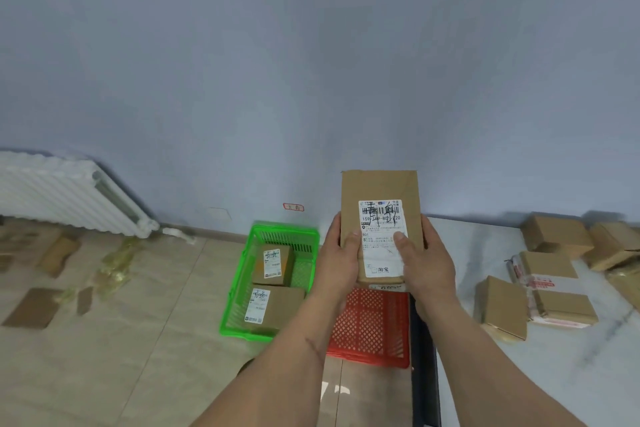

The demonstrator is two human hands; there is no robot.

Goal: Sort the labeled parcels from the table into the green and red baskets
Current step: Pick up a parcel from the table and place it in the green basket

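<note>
Parcels: two sit in green basket, red basket looks bare; several wait on surface at right. My left hand and right hand clasp one labeled cardboard parcel, fingers curled round its sides.

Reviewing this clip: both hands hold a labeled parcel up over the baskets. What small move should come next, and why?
Probably lowering the parcel left into the green basket. Both the left hand and right hand grip it with the label facing up, and its handwritten marking looks similar to those on the two parcels already there, though that is hard to confirm.

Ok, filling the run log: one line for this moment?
both hands hold parcel, label up | green basket: two parcels | more on table
</note>
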